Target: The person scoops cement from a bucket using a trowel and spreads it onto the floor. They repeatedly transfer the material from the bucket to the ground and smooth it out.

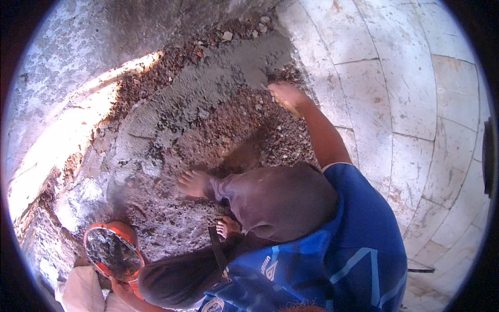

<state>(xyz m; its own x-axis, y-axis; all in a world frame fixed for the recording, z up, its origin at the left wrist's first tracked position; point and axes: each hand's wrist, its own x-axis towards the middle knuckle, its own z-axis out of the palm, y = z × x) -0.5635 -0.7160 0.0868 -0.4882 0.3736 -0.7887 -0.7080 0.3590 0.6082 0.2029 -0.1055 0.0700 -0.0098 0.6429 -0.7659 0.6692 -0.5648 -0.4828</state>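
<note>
My right hand (287,93) is closed round the yellowish handle of a trowel (294,110). The blade sits at the edge of wet grey mortar (223,67) and is hard to tell from it. That mortar lies in a rough band over reddish gravel (280,140). At the lower left, my left hand (120,289) grips the near side of an orange bucket (125,230), its fingers partly hidden. The bucket is tilted, with a dark grey mix in it. I am squatting, one bare foot (194,184) on the rough ground.
Large pale stone slabs (364,93) border the gravel on the right. A grey wall or slab (67,57) stands along the upper left, with a bright sunlit strip below it. Pale cloth (83,291), perhaps another person's trousers, is beside the bucket.
</note>
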